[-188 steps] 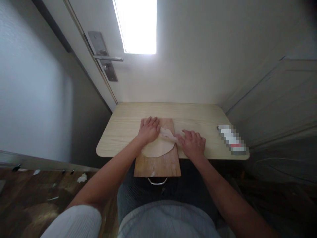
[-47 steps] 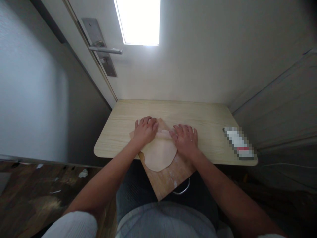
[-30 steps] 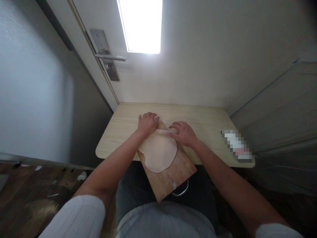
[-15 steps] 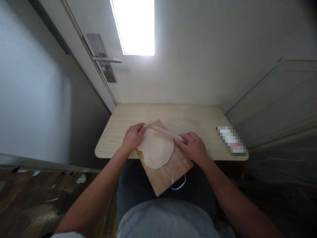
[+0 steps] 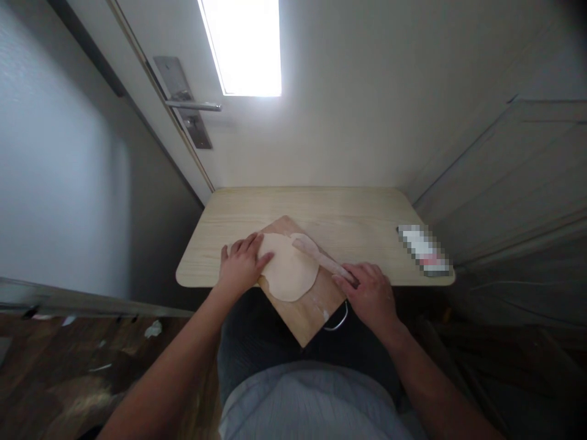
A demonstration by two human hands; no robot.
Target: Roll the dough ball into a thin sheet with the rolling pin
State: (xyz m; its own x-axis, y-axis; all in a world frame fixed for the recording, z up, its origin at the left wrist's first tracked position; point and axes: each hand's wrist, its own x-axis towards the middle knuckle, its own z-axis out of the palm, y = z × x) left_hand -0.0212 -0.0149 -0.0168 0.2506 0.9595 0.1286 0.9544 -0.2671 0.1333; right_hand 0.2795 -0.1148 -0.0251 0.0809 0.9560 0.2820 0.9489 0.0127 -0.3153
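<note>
A flattened round sheet of dough [image 5: 288,272] lies on a wooden board [image 5: 309,321], which is turned cornerwise and juts over the table's front edge. My left hand [image 5: 242,261] rests at the left side of the dough with fingers apart and the thumb on its surface. In my right hand [image 5: 370,294] is the near right end of a slim, flour-whitened rolling pin [image 5: 331,264]. The pin slants across the dough's right edge, and its far end lies over the upper right part of the sheet. White flour marks the board's lower right.
The small pale wood table [image 5: 358,208] stands against a door with a metal lever handle [image 5: 195,106]. A pixelated phone-like object [image 5: 424,250] lies at the table's right end. A curved metal handle [image 5: 339,319] shows at the board's right corner, above my lap.
My left hand has let go of the rolling pin and moved onto the dough's left edge. The right hand has drawn the pin right and nearer; the board has turned slightly.
</note>
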